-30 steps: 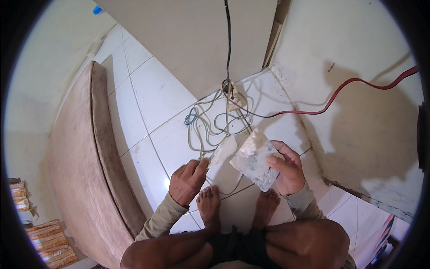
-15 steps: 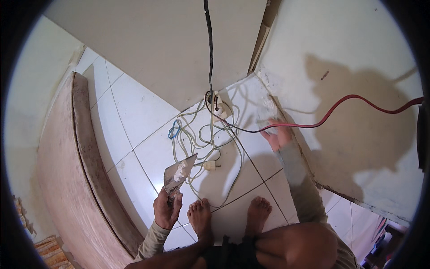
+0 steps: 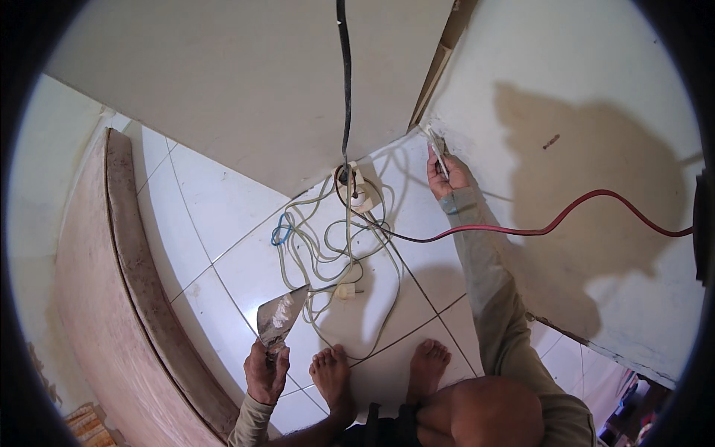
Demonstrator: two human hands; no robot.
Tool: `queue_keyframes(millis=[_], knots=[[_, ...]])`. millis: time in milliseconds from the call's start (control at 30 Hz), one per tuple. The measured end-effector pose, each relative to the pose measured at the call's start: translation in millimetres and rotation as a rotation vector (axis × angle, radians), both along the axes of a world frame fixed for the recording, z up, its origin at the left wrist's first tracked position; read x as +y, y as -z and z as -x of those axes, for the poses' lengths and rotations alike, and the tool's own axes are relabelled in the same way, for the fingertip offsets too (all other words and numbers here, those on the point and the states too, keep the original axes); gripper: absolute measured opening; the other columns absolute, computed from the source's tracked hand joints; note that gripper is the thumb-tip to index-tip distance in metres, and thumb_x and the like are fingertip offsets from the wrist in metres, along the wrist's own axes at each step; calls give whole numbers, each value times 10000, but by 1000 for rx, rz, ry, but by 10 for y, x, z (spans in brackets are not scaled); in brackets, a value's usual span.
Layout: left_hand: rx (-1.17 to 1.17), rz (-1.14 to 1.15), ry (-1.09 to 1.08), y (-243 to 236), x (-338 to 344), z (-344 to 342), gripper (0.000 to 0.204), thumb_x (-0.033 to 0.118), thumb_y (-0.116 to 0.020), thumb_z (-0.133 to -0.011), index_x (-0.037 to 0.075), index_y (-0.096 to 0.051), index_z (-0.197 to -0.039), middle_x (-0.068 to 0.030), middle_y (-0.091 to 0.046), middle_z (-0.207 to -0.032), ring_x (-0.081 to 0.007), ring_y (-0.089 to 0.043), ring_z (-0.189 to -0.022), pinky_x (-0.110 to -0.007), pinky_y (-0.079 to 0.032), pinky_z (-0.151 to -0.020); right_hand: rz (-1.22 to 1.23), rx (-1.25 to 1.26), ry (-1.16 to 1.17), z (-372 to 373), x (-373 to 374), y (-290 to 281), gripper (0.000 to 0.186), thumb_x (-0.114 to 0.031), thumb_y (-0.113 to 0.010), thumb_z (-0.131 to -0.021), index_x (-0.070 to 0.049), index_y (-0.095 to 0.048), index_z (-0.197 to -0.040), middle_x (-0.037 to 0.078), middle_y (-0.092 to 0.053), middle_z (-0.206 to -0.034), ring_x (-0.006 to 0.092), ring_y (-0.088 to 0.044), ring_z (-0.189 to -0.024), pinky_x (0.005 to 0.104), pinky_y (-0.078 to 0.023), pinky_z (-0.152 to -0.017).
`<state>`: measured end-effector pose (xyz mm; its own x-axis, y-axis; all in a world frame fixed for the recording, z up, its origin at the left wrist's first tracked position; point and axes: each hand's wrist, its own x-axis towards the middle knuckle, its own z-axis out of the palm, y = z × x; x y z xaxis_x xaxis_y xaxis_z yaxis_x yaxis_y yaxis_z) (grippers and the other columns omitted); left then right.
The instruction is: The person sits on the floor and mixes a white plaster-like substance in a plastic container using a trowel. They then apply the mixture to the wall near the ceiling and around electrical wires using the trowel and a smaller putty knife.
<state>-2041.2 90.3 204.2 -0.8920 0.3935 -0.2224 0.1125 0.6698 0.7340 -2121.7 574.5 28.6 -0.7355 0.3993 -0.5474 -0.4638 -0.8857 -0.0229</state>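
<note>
My left hand (image 3: 266, 372) grips the lower end of a broad, flat metal putty knife (image 3: 277, 328), its blade tilted up and to the right. White putty (image 3: 283, 311) is smeared on that blade. Farther off, my right hand (image 3: 452, 177) is closed around a slim, flat scraper (image 3: 438, 151). The scraper's tip is at the foot of the right-hand wall (image 3: 603, 89), close to the corner; whether it touches is too small to tell. The wall's lower edge there looks rough and whitish.
Tangled pale cable (image 3: 320, 253) lies on the white tile floor (image 3: 246, 257), with a power socket (image 3: 359, 195) and a loose plug (image 3: 345, 291). A red cord (image 3: 521, 232) crosses above my right forearm. A large beige panel (image 3: 223, 82) stands ahead; a pinkish padded piece (image 3: 112, 283) lies left.
My right hand, blurred before, has moved farther away along the wall's foot toward the corner, and its scraper now shows plainly. My left hand keeps its hold on the putty knife, slightly lower in view.
</note>
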Motion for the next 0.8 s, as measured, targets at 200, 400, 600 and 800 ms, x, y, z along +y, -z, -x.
queue_keyframes(millis=[200,400,600,800], knots=[[-32,-17,4,-82,141,57,263,110,-646,-858,-27,-503,-1032,-162,-644,-786,-255,-634,-649,-338,-503,-609,90,55,190,12,64,-116,361,63,-500,-894,95,-477,-1253,244,-581,-1196,342,-616,-1058,372,-588,-756],[-26,-88,65,-130,208,69,261,99,-649,-851,-33,-495,-1015,-162,-640,-791,-235,-622,-625,-325,-499,-586,19,311,216,-350,172,-337,399,78,-481,-901,113,-416,-1293,252,-515,-1285,340,-571,-1136,357,-576,-806],[-40,-171,2,-106,172,-63,233,96,-657,-849,-20,-492,-965,-114,-616,-754,-147,-548,-592,-286,-463,-550,37,470,42,-1171,-177,-813,427,39,-454,-923,43,-391,-1345,179,-486,-1346,268,-560,-1155,324,-539,-833],[-233,-358,-38,-105,413,-42,163,114,-621,-900,-6,-514,-926,-68,-568,-787,-94,-476,-708,-262,-423,-602,-681,-474,-452,-2346,-853,-1162,384,-118,-589,-884,-29,-509,-1249,69,-575,-1090,165,-591,-880,267,-486,-741]])
